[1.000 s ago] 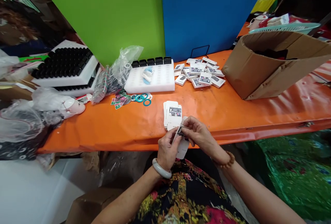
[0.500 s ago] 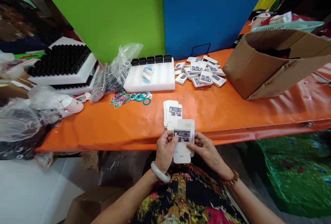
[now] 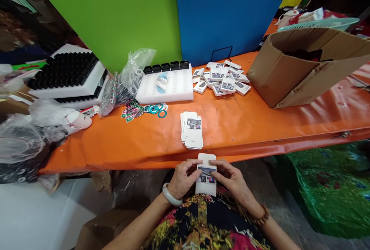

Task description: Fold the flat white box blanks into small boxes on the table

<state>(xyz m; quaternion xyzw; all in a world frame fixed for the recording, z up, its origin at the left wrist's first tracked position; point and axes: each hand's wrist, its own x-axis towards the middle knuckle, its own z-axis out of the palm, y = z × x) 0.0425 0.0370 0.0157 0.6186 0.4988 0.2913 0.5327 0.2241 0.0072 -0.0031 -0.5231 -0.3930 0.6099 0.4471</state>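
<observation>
Just below the table's front edge, both hands hold one small white printed carton (image 3: 206, 176) over my lap. My left hand (image 3: 181, 178) pinches its left side, fingers closed on it. Its right side is gripped by my right hand (image 3: 231, 178), fingers curled over the top. The carton's upper flap stands up. A stack of flat white cartons (image 3: 191, 130) lies on the orange table (image 3: 245, 123) just beyond my hands.
A white foam tray (image 3: 170, 84) with black parts at its back row, a pile of finished small boxes (image 3: 221, 79), teal rings (image 3: 157, 109) and stickers lie further back. A big open cardboard box (image 3: 303, 69) stands right. Plastic bags and a tray of black parts (image 3: 69, 72) crowd the left.
The carton and both hands dropped from the table edge down toward my lap. The carton went from flat and held open to squared up between my fingers.
</observation>
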